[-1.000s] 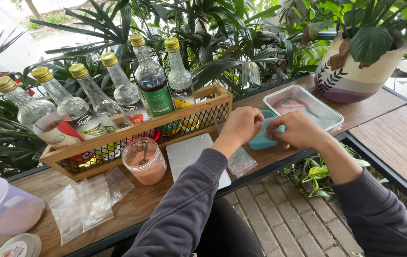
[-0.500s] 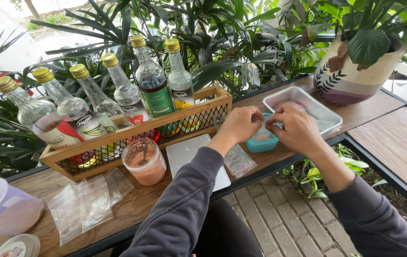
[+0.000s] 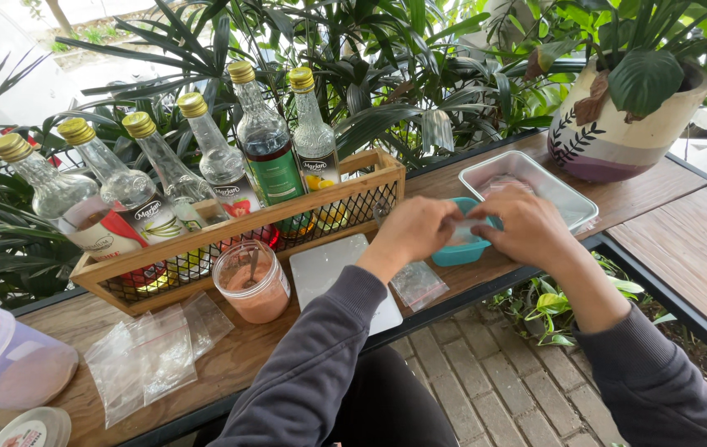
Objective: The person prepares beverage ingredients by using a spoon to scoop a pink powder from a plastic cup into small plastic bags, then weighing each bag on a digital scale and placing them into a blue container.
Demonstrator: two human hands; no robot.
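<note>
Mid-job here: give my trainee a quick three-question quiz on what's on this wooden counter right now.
1. True or false: the round clear plastic cup of pinkish powder stands inside the wooden crate with wire mesh front.
2. How many gold-capped glass bottles are in the crate?
3. Both hands, left and right, meet over which thing? A) small teal plastic bowl B) painted ceramic plant pot C) clear rectangular plastic tray

Key: 1 false, it stands in front; 2 six; 3 A.
</note>
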